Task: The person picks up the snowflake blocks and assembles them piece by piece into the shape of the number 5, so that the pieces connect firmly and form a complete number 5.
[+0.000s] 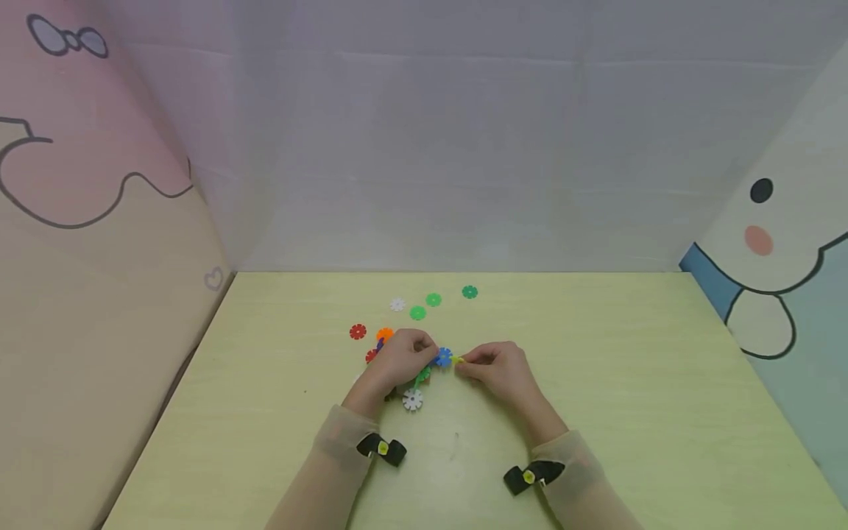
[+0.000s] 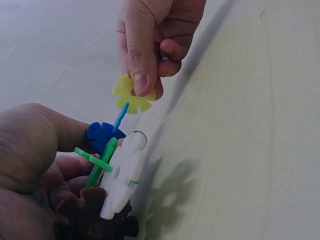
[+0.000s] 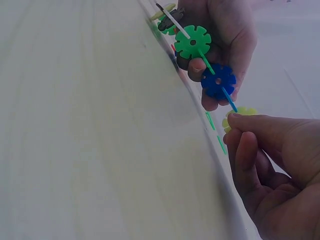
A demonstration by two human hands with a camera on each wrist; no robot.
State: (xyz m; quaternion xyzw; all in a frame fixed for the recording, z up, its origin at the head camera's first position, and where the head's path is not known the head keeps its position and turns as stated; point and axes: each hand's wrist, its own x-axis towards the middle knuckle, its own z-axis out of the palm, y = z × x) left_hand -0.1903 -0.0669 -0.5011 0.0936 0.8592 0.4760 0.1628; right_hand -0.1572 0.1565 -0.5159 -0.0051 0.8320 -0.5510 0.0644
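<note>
In the head view my left hand (image 1: pixel 402 361) holds a chain of interlocked plastic snowflake discs. Its thumb and fingers pinch the dark blue disc (image 3: pixel 218 80). Slotted edge to edge along the chain are a light blue disc (image 1: pixel 444 358), green discs (image 3: pixel 193 42), a white disc (image 2: pixel 125 172) and a brown disc (image 2: pixel 87 217). My right hand (image 1: pixel 500 369) pinches a yellow snowflake disc (image 2: pixel 120 92) between thumb and forefinger. The yellow disc's edge meets the outer end of the light blue disc, which stands edge-on in the wrist views.
Loose snowflake discs lie on the pale table (image 1: pixel 629 383) beyond my hands: a red one (image 1: pixel 358 331), an orange one (image 1: pixel 385 335), a white one (image 1: pixel 397 304) and several green ones (image 1: pixel 433 299). Fabric walls (image 1: pixel 424 147) enclose the table's back and sides.
</note>
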